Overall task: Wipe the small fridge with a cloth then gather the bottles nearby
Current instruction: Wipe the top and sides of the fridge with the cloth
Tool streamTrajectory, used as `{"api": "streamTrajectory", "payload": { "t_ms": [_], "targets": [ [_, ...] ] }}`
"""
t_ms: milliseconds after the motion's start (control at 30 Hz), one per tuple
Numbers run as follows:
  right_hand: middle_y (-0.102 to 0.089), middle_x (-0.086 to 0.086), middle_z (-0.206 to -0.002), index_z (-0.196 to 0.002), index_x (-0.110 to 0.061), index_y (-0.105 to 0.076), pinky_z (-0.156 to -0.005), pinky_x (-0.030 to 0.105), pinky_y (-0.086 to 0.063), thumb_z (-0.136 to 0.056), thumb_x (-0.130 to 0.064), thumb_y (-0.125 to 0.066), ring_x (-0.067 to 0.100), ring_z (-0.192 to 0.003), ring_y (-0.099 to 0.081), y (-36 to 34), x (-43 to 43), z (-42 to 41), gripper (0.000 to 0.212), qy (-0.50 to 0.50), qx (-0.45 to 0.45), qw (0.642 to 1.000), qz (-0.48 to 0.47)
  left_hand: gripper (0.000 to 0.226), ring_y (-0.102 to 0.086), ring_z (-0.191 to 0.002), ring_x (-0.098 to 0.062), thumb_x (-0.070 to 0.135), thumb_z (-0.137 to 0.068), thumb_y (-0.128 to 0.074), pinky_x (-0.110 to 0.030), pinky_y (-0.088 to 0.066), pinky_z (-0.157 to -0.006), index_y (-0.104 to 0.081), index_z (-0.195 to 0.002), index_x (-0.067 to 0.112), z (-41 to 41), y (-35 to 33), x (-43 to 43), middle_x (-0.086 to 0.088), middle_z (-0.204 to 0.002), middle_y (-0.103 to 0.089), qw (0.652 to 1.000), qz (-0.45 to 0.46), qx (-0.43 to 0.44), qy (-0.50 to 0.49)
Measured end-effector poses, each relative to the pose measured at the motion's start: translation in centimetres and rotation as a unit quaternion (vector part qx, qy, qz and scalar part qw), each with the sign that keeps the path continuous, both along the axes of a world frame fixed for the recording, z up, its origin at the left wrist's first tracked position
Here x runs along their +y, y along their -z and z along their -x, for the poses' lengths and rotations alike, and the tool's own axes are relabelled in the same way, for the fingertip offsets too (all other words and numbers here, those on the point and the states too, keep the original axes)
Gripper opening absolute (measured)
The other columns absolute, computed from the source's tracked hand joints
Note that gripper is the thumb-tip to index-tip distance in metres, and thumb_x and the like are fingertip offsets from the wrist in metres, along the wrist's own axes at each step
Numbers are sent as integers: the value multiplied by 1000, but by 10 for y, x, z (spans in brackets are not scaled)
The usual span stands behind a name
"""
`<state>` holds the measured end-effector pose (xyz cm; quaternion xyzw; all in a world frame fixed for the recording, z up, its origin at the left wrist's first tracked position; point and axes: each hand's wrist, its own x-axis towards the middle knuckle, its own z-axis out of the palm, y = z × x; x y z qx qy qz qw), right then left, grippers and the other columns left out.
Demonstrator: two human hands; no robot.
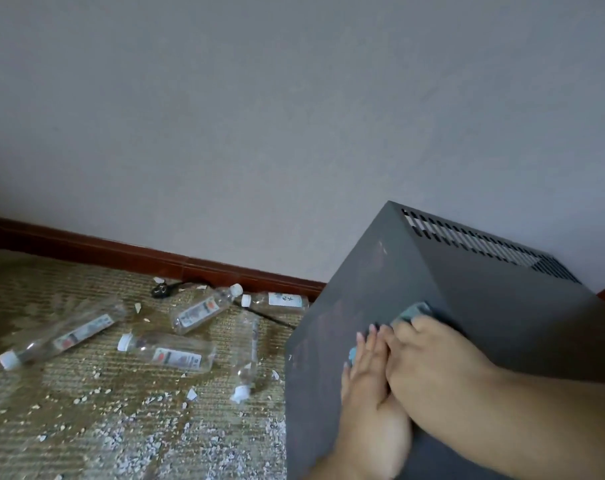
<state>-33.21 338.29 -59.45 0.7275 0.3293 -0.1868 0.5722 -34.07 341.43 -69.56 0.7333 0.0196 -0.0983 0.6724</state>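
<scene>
- Pale grey wall (225, 116) and a reddish-brown skirting board (121, 252) back the beige woven carpet (69, 427), which is strewn with white crumbs.
- Left hand (367, 368): fingers straight, pressing flat on a teal-grey cloth (413, 310).
- Right hand (432, 358) overlaps it on the same cloth; I can't tell whether its fingers curl.
- Cloth lies on the top left edge of the small dark grey metal fridge (502, 306), slotted along its back.
- Five clear plastic bottles (169, 351) with white caps lie on the carpet left of the fridge.
- Black plug (161, 289) sits by the skirting.
</scene>
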Motion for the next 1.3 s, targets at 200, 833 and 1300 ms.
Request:
{"api": "streamTrajectory", "payload": {
  "t_ms": [200,833,1300],
  "targets": [
    [-40,9,-147,-136,-13,-47,-115,41,-18,-97,-21,-38,26,-140,-26,-9,29,-111,41,-11,-147,985,-86,73,22,-137,4,50,-82,-25,-35,18,-111,-8,-150,29,-24,20,37,22,-148,18,982,-62,-92,-153],
    [-74,15,-75,-58,-11,-77,-97,50,-26,-84,-14,-27,31,-69,-73,16,-49,79,56,-79,-49,981,-168,33,-55,-107,7,29,-102,-17,-21,-35,-86,-50,-107,27,104,86,-52,14,-124,-62,965,-121,-227,-59],
    [-22,11,-157,-143,-18,-37,-117,44,-12,-98,-27,-38,28,-146,-15,0,13,-46,46,-47,-117,992,-22,83,24,-139,-2,76,-82,-21,-39,17,-113,-2,-150,32,5,33,14,13,-157,12,995,-31,-94,0]
  ]
}}
